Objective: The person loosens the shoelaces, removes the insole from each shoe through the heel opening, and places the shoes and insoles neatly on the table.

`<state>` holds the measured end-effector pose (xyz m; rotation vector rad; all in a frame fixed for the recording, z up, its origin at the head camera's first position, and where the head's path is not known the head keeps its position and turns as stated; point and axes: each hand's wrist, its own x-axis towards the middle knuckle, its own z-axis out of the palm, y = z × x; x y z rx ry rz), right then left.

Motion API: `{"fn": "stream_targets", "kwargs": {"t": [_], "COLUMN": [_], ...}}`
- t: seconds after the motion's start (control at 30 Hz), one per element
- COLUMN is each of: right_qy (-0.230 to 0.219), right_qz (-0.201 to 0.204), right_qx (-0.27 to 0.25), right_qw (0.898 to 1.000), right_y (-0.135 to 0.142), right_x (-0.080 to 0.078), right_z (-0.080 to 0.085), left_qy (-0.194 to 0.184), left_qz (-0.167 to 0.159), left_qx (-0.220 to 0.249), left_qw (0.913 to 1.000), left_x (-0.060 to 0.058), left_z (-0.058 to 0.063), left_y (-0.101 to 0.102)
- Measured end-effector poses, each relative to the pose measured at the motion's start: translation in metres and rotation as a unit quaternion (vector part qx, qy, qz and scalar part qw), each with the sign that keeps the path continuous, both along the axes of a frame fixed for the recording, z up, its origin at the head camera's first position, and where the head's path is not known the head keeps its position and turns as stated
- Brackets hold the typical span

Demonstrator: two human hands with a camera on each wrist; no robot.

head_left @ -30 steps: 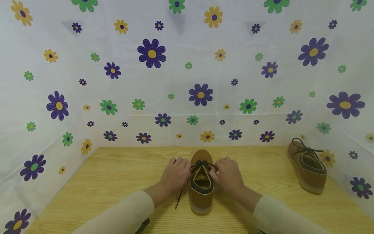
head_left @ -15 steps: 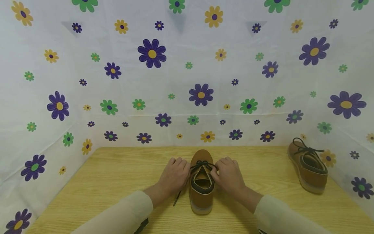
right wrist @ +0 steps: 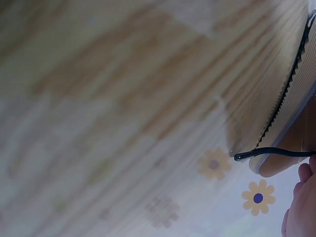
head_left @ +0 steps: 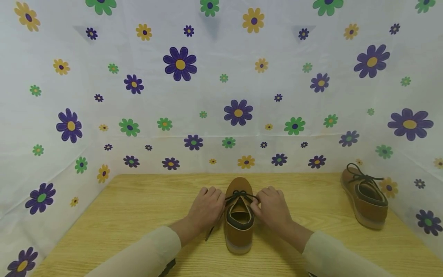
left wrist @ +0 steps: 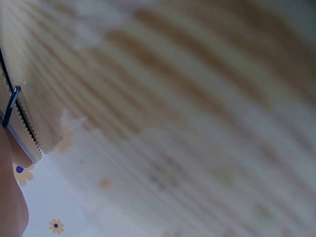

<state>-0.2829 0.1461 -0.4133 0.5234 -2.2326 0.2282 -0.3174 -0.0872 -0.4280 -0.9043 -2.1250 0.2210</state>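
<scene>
A brown lace-up shoe (head_left: 239, 234) stands on the table with its toe pointing away, its dark laces crossed into a bow over the tongue. On its left side, my left hand (head_left: 206, 207) pinches the shoelace, and a loose lace end (head_left: 209, 233) hangs below that hand. My right hand (head_left: 271, 207) grips the lace on the other side with thumb and curled fingers, the strand pulled taut toward the knot. In the right wrist view a tipped lace end (right wrist: 276, 150) sticks out from the fingers beside the sole. The left wrist view catches another lace tip (left wrist: 12, 106) against the sole.
A matching brown shoe (head_left: 368, 207), its laces tied in a bow, stands at the right edge of the wooden table (head_left: 145, 207). White cloth (head_left: 214, 92) with printed flowers encloses the back and both sides.
My right hand has shifted slightly right, drawing the lace out a little. The loose lace end under my left hand has moved up a little. The shoe stays put.
</scene>
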Motion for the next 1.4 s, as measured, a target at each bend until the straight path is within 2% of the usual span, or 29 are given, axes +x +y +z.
{"fn": "stream_targets", "kwargs": {"t": [0.2, 0.33, 0.4, 0.47, 0.57, 0.8, 1.0, 1.1, 1.27, 1.4], "right_qy": [-0.023, -0.100, -0.137, -0.159, -0.160, -0.110, -0.067, -0.075, -0.099, -0.093], "right_qz": [-0.014, -0.035, -0.049, -0.057, -0.061, -0.060, -0.046, -0.046, -0.050, -0.055], "right_qx": [-0.007, -0.028, -0.038, -0.042, -0.041, -0.005, 0.005, 0.004, 0.008, 0.008], "right_qw": [1.000, 0.994, 0.989, 0.985, 0.984, 0.992, 0.997, 0.996, 0.994, 0.994], "right_y": [0.000, -0.002, -0.004, -0.004, -0.004, -0.001, -0.003, -0.005, -0.003, -0.001], "right_x": [0.001, 0.010, 0.015, 0.020, 0.024, 0.028, 0.015, 0.010, 0.007, 0.004], "right_z": [-0.001, -0.004, -0.007, -0.010, -0.010, -0.013, -0.004, 0.001, 0.002, 0.003], "left_qy": [-0.004, -0.023, -0.044, -0.061, -0.070, -0.042, -0.025, -0.026, -0.018, -0.029], "left_qz": [0.002, 0.011, 0.013, 0.011, 0.006, -0.005, 0.012, 0.008, 0.000, 0.004], "left_qx": [-0.003, -0.016, -0.015, -0.010, 0.003, 0.002, -0.006, 0.001, -0.002, -0.005], "left_qw": [1.0000, 0.9995, 0.9988, 0.9980, 0.9975, 0.9991, 0.9996, 0.9996, 0.9998, 0.9996], "left_x": [0.000, 0.007, 0.014, 0.021, 0.023, 0.023, 0.014, 0.009, 0.004, -0.001], "left_z": [0.000, -0.005, -0.009, -0.012, -0.014, -0.017, -0.006, -0.001, -0.001, 0.000], "left_y": [0.001, 0.000, -0.002, -0.003, -0.004, -0.003, -0.006, -0.007, -0.005, -0.003]}}
